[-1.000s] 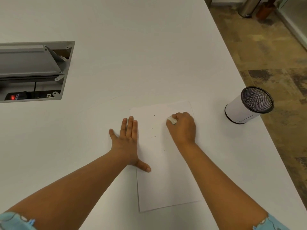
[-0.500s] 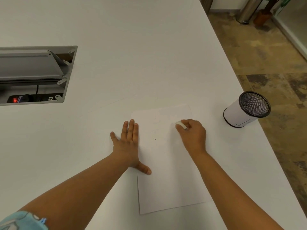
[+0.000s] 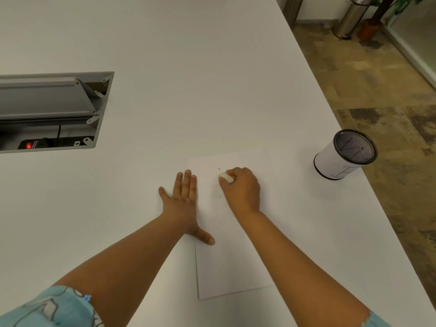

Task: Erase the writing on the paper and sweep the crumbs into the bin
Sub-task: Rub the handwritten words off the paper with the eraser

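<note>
Fingers (image 3: 232,178) of my right hand (image 3: 240,188) pinch eraser (image 3: 226,178) on upper paper (image 3: 236,256); left hand (image 3: 182,201) splayed flat at its edge; bin (image 3: 345,157) well right; I'd rub short, lightly.

1 head-worn wide-angle view, angled forward and down, close over the table (image 3: 188,67).

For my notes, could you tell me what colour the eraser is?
White eraser, seen in the head view.

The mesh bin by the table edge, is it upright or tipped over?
Upright: the bin stands on its base, its round open rim facing up.
</note>
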`<state>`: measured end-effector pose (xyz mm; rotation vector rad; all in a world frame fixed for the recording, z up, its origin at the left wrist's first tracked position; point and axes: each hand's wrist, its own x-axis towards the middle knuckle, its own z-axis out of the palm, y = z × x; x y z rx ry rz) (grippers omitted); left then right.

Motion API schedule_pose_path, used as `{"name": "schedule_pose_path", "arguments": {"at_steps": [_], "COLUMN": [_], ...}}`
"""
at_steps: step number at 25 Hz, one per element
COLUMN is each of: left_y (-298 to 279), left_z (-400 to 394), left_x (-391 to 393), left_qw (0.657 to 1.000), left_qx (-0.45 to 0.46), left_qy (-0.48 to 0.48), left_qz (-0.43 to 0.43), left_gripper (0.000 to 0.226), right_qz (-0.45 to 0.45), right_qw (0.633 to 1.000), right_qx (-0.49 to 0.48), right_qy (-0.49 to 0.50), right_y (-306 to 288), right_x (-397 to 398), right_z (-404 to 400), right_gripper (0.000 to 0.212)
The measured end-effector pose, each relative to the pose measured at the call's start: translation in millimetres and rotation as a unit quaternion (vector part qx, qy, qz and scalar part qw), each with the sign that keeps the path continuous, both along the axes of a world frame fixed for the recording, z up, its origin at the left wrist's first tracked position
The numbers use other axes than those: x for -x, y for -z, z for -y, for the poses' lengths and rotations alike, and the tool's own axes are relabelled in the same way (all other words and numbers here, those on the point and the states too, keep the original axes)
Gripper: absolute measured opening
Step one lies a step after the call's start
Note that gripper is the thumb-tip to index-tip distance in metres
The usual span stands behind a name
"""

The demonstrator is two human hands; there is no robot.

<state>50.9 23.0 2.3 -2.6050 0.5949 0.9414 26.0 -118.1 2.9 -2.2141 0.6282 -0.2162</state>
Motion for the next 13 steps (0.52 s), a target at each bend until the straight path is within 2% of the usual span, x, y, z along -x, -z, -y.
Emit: {"name": "schedule_pose_path", "arguments": {"at_steps": [2, 4, 8, 11, 13], "left_y": [3, 3, 4, 4, 2], "left_z": [-1, -1, 1, 0, 0], "left_x": [-1, -1, -2, -1, -1], "left_qw": [1.0, 1.0, 1.0, 1.0, 1.0], "left_qx": [-0.003, -0.003, -0.008, -0.013, -0.013], "left_qy": [0.002, 0.001, -0.002, 0.002, 0.002], "left_qz": [0.003, 0.002, -0.002, 0.001, -0.003], "left_gripper": [0.161, 0.161, 0.161, 0.16, 0.16], "right_qz": [-0.011, -0.018, -0.027, -0.013, -0.013], "right_qw": [0.996, 0.994, 0.997, 0.996, 0.996], "right_qx": [0.067, 0.075, 0.064, 0.071, 0.069], "right_qy": [-0.061, -0.075, 0.042, -0.052, -0.064], "right_y": [9, 11, 10, 13, 13], "right_x": [-7, -12, -24, -20, -19], "right_z": [-14, -4, 16, -20, -15], "right_gripper": [0.024, 0.025, 0.02, 0.025, 0.024]}}
